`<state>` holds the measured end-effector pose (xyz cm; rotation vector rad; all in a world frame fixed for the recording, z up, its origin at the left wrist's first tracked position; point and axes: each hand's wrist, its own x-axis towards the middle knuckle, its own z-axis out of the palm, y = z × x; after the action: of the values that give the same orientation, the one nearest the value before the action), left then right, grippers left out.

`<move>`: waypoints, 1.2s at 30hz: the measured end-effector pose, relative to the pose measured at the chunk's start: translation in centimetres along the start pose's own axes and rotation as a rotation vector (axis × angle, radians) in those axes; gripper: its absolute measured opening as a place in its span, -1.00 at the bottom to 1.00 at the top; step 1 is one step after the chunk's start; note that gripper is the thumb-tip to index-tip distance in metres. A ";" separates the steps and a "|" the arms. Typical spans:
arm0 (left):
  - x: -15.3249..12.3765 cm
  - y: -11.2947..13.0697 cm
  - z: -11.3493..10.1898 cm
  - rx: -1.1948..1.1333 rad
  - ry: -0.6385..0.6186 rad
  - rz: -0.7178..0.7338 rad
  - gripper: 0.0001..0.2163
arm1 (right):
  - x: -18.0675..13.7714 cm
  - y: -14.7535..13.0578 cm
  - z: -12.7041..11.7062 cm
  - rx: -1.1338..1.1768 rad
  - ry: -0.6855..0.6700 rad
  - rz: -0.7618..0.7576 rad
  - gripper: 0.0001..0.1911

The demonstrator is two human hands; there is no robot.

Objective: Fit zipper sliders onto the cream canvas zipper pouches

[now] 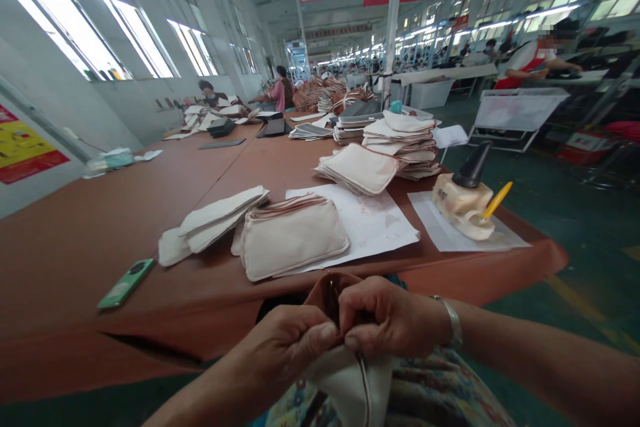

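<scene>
Just off the near edge of the table [150, 197], one cream-and-brown piece [340, 383] was pinched by the left hand [293, 337] and right hand [395, 317], fingers closed against thumbs, one green phone [126, 285] lay by that edge, one yellow stick [498, 199] stood in one stained pot [460, 203] near the right corner.

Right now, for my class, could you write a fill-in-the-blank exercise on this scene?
1. The left hand and right hand grip a pale-and-brown piece; a bracelet circles the ____ wrist.
2. The phone on the table is ____.
3. The cone on the pale container is ____.
4. The slim handle beside the cone is ____.

Missing words: right; green; black; yellow.
</scene>
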<state>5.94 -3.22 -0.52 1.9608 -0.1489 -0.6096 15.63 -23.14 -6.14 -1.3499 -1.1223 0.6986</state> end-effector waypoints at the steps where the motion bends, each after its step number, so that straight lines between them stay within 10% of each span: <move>1: 0.2 -0.1 0.2 -0.012 0.015 0.002 -0.63 | 0.1 -0.2 -0.1 0.009 0.001 -0.023 -0.93; 10: 0.2 -0.9 0.6 0.050 0.100 0.023 -0.68 | -0.1 -0.7 -3.1 0.074 -0.117 0.195 -0.48; 14: 0.6 -1.1 0.7 0.077 0.135 0.011 -0.78 | 0.5 -0.9 -2.8 -0.023 -0.291 0.128 -0.63; 26: 0.5 -1.9 -0.3 0.374 0.204 0.394 -0.82 | -0.7 -2.9 -3.5 -0.190 -0.055 -0.022 -0.66; 32: -0.3 -0.3 0.8 0.763 0.609 0.587 -0.87 | -1.7 -4.8 -6.0 -0.168 0.299 0.067 -0.56; 36: 0.1 0.5 2.2 0.994 0.711 0.670 -0.91 | -2.0 -5.2 -3.1 0.173 0.017 0.222 -0.23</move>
<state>5.06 -5.24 -0.81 2.7050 -0.7203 0.7597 16.70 -26.98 -1.15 -1.3403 -0.8840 0.9228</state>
